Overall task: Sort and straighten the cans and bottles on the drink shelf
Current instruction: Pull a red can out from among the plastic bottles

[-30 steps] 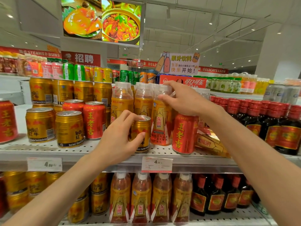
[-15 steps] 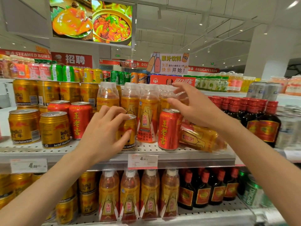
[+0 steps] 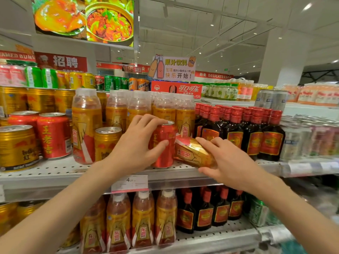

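A: Left hand [image 3: 135, 147] wraps the red can [image 3: 164, 143]; fingers over its rim, thumb on its front; the can stands upright on the shelf [image 3: 55, 173].

B: And just right of that can, touching it, lies the tipped bottle [image 3: 192, 153]; the right hand [image 3: 229, 162] grips it, fingers curled over the top, thumb underneath.

A: Left of the can, a gold can [image 3: 106, 142]; right of it, dark bottles [image 3: 253, 136] standing upright.

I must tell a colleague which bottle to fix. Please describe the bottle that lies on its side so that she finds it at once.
Look at the upper white perforated metal shelf, between the red can in the left hand and the row of dark red-capped bottles. There lies a gold-and-red labelled plastic bottle, under the right hand. It alone lies down; its neighbours all stand upright.
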`<move>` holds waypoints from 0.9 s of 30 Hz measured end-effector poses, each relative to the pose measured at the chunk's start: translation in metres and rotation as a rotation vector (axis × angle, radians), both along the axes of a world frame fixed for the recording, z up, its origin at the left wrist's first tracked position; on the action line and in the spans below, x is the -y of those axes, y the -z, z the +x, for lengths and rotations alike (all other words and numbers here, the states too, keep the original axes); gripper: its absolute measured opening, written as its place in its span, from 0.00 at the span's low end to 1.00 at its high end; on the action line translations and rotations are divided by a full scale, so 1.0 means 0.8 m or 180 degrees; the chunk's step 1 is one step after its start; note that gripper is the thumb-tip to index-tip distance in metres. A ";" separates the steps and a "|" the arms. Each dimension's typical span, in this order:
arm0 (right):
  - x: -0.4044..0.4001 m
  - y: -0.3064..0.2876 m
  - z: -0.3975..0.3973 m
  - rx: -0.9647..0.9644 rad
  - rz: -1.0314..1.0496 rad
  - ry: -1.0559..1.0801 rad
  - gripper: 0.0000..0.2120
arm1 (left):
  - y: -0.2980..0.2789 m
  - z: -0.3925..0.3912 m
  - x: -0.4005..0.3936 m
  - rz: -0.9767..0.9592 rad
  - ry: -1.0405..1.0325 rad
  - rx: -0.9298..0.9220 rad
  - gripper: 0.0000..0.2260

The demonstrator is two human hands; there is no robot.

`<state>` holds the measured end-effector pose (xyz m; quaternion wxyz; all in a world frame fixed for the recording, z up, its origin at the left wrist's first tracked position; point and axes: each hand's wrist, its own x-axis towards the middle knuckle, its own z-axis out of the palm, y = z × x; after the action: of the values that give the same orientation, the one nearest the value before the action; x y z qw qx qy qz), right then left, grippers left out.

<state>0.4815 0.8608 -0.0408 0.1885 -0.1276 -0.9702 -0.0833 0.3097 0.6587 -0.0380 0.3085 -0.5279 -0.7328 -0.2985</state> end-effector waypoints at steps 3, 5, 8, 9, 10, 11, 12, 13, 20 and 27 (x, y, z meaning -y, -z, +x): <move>-0.005 0.003 0.002 -0.0111 -0.0163 -0.0124 0.40 | 0.001 -0.002 0.000 0.0043 0.0010 0.0049 0.22; -0.008 -0.004 0.002 -0.0223 -0.0342 -0.0284 0.40 | 0.000 -0.002 0.000 0.0063 -0.0003 0.0067 0.22; -0.012 -0.027 0.005 -0.0585 -0.0662 -0.0549 0.37 | 0.001 0.000 0.000 0.0095 0.0029 0.0143 0.22; -0.013 -0.036 0.005 -0.0740 -0.0748 -0.0621 0.36 | 0.001 0.000 0.000 0.0098 0.0038 0.0171 0.22; -0.013 -0.045 0.004 -0.0924 -0.0865 -0.0707 0.36 | 0.001 0.000 0.000 0.0101 0.0044 0.0197 0.22; -0.014 -0.052 0.001 -0.1118 -0.1016 -0.0801 0.37 | 0.001 0.000 0.000 0.0106 0.0046 0.0217 0.22; -0.014 -0.058 -0.004 -0.1307 -0.1163 -0.0893 0.38 | 0.001 0.000 0.000 0.0106 0.0045 0.0232 0.22; -0.013 -0.063 -0.010 -0.1472 -0.1299 -0.0971 0.39 | 0.001 0.000 -0.001 0.0098 0.0043 0.0244 0.22; 0.009 -0.061 -0.078 -0.1902 -0.2376 -0.1375 0.41 | 0.002 0.002 0.001 0.0057 0.0029 0.0326 0.23; 0.015 -0.048 -0.098 -0.1711 -0.2260 -0.1214 0.42 | 0.002 0.005 0.002 0.0025 0.0023 0.0373 0.22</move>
<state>0.4031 0.8491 -0.0022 0.3892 -0.0210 -0.8617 0.3249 0.3138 0.6573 -0.0400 0.2660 -0.5110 -0.7465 -0.3329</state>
